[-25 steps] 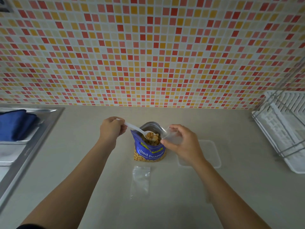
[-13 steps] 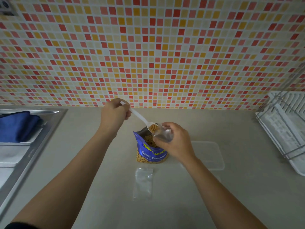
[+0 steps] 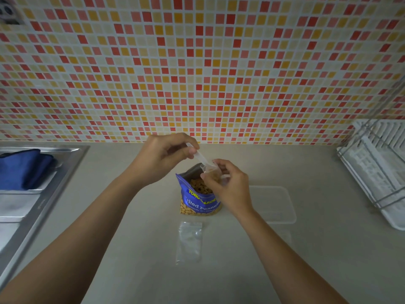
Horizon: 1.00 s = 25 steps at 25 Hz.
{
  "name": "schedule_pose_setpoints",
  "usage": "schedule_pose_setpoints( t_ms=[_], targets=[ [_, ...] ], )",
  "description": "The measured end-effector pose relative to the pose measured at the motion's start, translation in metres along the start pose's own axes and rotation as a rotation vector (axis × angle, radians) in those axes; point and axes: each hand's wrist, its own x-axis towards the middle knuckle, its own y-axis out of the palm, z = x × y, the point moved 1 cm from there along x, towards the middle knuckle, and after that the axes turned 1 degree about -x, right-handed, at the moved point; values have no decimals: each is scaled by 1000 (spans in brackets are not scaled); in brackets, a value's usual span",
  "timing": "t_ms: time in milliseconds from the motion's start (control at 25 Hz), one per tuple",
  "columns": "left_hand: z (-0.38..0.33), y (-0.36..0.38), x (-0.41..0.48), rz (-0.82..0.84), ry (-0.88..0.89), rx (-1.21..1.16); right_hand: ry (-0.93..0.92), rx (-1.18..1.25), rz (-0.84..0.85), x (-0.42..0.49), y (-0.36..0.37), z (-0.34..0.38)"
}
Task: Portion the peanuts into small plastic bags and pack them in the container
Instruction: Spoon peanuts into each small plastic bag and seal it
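- The spoon [image 3: 199, 156] is no longer low over the pack [image 3: 198, 201], as it was a second ago. It has climbed, and its bowl is now tipped down into the mouth of the bag [image 3: 219, 172].
- The left hand [image 3: 163, 157] has risen toward the back edge of the worktop [image 3: 306, 260]. Its fingers are curled, and the thumb and forefingers pinch the very end of the spoon's handle.
- The right hand [image 3: 233, 189] has moved in from the right and now sits directly over the pack's open top. Its thumb and fingertips pinch the bag near its mouth and hold it open to the spoon.
- A brown mass shows through the bag's wall, so the scoop seems to be going in or already in. How full the bag is, I cannot tell.
- More peanuts [image 3: 200, 187] lie in the pack, which stands upright mid-worktop and has not moved.
- The spare bag [image 3: 189, 241] lies flat in front of the pack, toward the front edge, and looks unfilled.
- The container [image 3: 275, 205] sits just right of the pack, partly behind the right wrist, with no bags visible in it.
- My judgement is that the first portion is under way. Sealing, packing and the second bag all remain.
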Motion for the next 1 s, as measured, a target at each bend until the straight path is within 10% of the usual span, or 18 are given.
schedule_pose_setpoints(
  t_ms=[360, 600, 1000],
  targets=[
    [32, -9, 2, -397, -301, -428, 89, 157, -42, -2, -21, -15],
    [53, 56, -20, -25, -137, 242, 160, 194, 23, -13, -20, -36],
    [61, 63, -12, -363, -925, -235, 173, 204, 93, -12, -23, -41]
  ],
)
